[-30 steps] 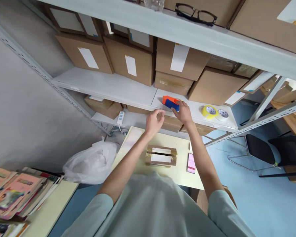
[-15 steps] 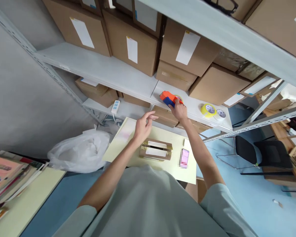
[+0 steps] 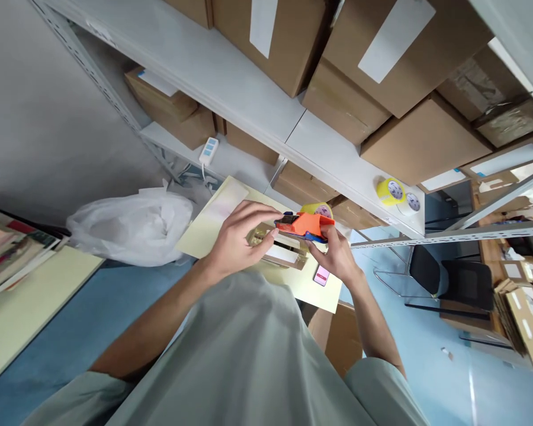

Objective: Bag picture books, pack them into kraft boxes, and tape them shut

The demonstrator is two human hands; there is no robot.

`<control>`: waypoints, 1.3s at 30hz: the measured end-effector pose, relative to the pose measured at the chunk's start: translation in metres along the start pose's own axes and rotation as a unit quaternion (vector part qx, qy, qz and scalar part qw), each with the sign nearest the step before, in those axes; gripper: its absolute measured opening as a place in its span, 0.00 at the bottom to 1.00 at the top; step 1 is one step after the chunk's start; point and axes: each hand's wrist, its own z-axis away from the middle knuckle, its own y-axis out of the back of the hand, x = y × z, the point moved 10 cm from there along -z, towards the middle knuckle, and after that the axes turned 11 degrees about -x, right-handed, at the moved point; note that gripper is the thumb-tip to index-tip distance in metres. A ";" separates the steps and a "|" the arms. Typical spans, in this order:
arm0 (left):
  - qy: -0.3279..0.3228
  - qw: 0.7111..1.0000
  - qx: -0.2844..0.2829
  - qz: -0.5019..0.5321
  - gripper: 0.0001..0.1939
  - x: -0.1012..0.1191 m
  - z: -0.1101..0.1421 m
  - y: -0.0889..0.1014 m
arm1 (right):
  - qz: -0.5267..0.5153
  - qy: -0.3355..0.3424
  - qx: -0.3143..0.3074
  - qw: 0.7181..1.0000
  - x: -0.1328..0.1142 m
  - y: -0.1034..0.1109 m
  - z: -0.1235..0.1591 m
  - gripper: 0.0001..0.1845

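Note:
My right hand [image 3: 337,255] grips the handle of an orange and blue tape dispenser [image 3: 308,223], with a yellow-rimmed tape roll [image 3: 318,209] on its far side. At the dispenser's dark front end, my left hand [image 3: 242,236] has its thumb and fingertips closed about the edge. Whether a tape end is between those fingers is too small to tell. Beneath the hands lies a brown cardboard box [image 3: 284,253] with white labels and tape, partly hidden by the left hand and the dispenser. It rests on a pale yellow tabletop [image 3: 208,216].
A phone [image 3: 321,275] lies right of the box. Yellow tape [image 3: 391,191] and white tape [image 3: 411,203] rolls sit on the grey shelf [image 3: 249,112], near large cartons [image 3: 346,100]. A white power strip [image 3: 209,151] and plastic bag [image 3: 131,228] are at left.
My right hand has brought the tape dispenser down from the shelf edge to above the box. My left hand has come to its front end. The view has tilted and shifted.

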 end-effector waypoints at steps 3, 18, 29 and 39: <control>-0.014 1.000 0.005 -0.025 0.11 0.005 0.005 -0.001 | -0.002 0.020 0.009 1.000 -0.007 0.003 0.007 0.15; 0.029 1.000 -0.011 -0.001 0.09 -0.020 0.024 -0.024 | -0.010 -0.066 -0.060 0.996 0.006 -0.037 0.010 0.28; 0.182 0.975 -0.058 0.111 0.16 -0.052 0.054 -0.042 | -0.036 -0.078 -0.164 0.983 0.018 -0.071 0.018 0.30; 0.376 0.863 -0.169 0.290 0.18 -0.109 0.090 -0.070 | -0.144 -0.086 -0.322 0.932 0.010 -0.090 0.014 0.29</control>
